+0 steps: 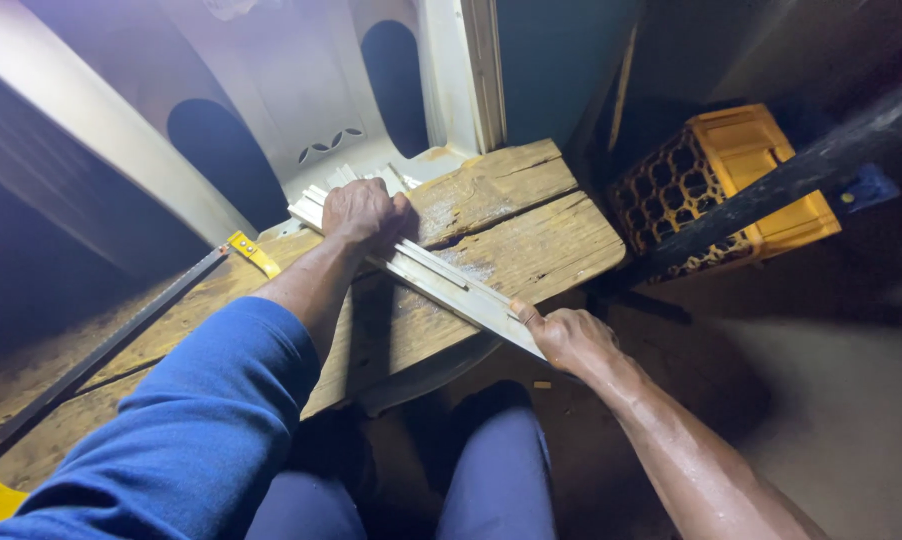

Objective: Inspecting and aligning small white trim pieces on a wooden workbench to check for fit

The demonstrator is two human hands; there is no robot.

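Observation:
A long pale metal strip lies slantwise across a worn wooden plank, its near end sticking out past the plank's edge. My left hand presses down on the far part of the strip, fingers curled over it. My right hand grips the strip's near end beyond the plank edge, thumb along the top. A blue sleeve covers my left arm; my right forearm is bare.
A hacksaw with a yellow end fitting lies on the plank to the left. A white plastic chair stands behind the plank. An orange plastic crate sits right, crossed by a dark bar. My knees are below.

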